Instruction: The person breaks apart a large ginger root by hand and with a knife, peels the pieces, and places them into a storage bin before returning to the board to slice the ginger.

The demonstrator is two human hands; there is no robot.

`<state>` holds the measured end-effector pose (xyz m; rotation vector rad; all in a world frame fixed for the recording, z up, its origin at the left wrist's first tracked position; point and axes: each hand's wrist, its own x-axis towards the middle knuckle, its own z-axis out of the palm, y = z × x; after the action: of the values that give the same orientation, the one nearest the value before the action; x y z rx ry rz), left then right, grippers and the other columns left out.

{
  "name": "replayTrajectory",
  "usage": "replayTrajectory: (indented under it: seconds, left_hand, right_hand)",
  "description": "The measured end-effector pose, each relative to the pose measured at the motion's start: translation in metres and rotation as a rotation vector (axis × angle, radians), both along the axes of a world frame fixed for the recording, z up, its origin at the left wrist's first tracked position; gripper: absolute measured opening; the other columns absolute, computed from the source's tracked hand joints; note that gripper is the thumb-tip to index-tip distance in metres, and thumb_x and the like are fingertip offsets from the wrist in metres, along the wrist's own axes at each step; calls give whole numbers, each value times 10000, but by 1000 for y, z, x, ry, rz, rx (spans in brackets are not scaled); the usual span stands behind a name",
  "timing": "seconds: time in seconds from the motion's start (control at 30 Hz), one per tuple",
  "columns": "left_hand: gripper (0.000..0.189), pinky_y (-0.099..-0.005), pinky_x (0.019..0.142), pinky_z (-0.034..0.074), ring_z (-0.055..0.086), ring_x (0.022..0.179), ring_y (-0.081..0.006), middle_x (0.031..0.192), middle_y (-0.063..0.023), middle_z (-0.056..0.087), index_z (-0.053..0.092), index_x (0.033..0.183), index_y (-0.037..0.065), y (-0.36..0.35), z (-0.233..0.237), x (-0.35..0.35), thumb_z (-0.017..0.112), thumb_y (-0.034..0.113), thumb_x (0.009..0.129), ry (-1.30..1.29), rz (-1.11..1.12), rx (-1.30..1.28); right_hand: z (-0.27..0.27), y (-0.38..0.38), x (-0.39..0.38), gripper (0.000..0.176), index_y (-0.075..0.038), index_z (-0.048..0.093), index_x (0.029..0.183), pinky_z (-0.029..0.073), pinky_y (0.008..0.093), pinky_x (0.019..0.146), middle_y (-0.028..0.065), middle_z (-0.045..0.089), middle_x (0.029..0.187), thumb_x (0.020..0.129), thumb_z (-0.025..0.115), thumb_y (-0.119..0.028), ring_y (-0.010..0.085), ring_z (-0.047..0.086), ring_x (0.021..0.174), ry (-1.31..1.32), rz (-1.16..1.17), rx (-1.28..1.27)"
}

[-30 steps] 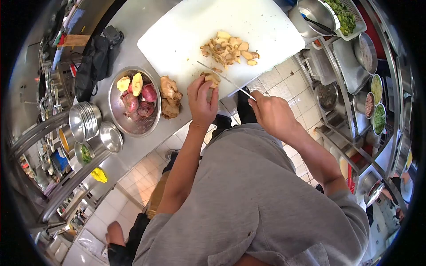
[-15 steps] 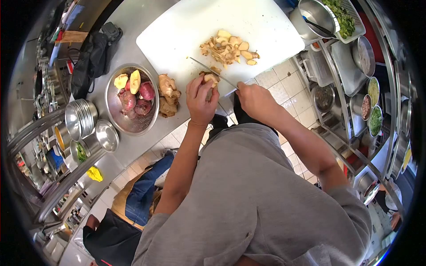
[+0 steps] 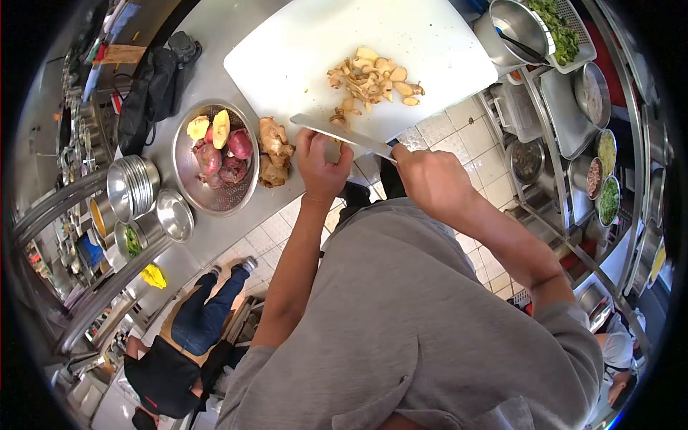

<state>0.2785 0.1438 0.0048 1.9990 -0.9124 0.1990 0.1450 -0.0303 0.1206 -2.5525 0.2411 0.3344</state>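
Observation:
My right hand [image 3: 432, 179] grips a knife [image 3: 342, 135] by its handle, with the blade turned flat and pointing left, over the near edge of the white cutting board [image 3: 287, 61]. Below the blade, my left hand [image 3: 320, 170] has its fingers and thumb curled round a piece of ginger [image 3: 332, 151], which the blade partly hides. Ginger peels and cut bits [image 3: 365, 80] lie heaped on the board beyond the knife. Unpeeled ginger [image 3: 274, 150] rests left of my left hand, beside a metal colander [image 3: 185, 172] with red onions [image 3: 239, 143] and peeled ginger [image 3: 221, 130].
Stacked metal bowls [image 3: 132, 188] stand at the left. A steel pot [image 3: 502, 32] and a basket of greens [image 3: 555, 32] are at the upper right, above shelves of filled bowls [image 3: 609, 201]. Another person [image 3: 168, 373] is at lower left, one more at lower right.
The knife has lifted off the ginger and tilted so its flat side shows, and my right hand has moved slightly right and down. The person at lower left has moved away from the counter.

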Motion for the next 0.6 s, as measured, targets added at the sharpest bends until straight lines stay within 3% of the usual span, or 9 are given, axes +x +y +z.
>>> replayTrajectory:
  seconds: [0.13,0.33,0.53,0.6]
  left_hand:
    - [348,-421,795,516,599,940,-357,1052,-160,581,641,1014,13,1,-4,3,769,33,690,-5,-23,38]
    - [365,-428,795,515,594,947,-366,1047,-162,585,659,1034,28,-1,0,4,758,40,684,63,-26,44]
    - [417,-448,814,516,600,963,-364,1094,-165,596,626,1061,57,2,-10,6,739,23,661,18,-36,6]
    - [429,-449,825,516,603,976,-363,1124,-166,600,614,1067,62,2,-10,5,734,17,659,12,-30,5]
  right_hand:
    - [-2,6,-1,126,15,561,960,574,363,538,121,680,647,857,595,-50,261,716,586,29,86,-202]
    - [-5,10,-1,135,-10,551,967,540,374,494,135,657,638,837,588,-11,271,694,560,5,95,-287]
    - [-20,0,19,125,10,542,953,546,432,510,181,641,615,834,572,-16,344,684,570,42,78,-81]
    - [-32,1,32,99,10,561,909,567,405,519,170,649,620,826,599,-30,330,702,585,-57,83,-94]
